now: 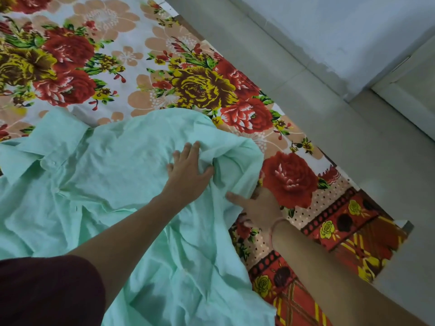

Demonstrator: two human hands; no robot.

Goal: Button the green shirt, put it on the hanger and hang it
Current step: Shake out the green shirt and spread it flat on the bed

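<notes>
The mint green shirt (122,175) lies crumpled on a bed with a floral sheet, its collar (40,147) at the left with a button below it. My left hand (188,172) rests flat on the shirt near its right side, fingers spread and straight, beside a raised fold of cloth. My right hand (259,208) holds the shirt's right edge: the thumb lies on top of the cloth and the fingers are hidden under it. No hanger is in view.
The floral bedsheet (193,88) covers the bed, whose patterned red border (329,222) runs along its right edge. Beyond that edge is a grey tiled floor (294,74) and a pale wall (353,31).
</notes>
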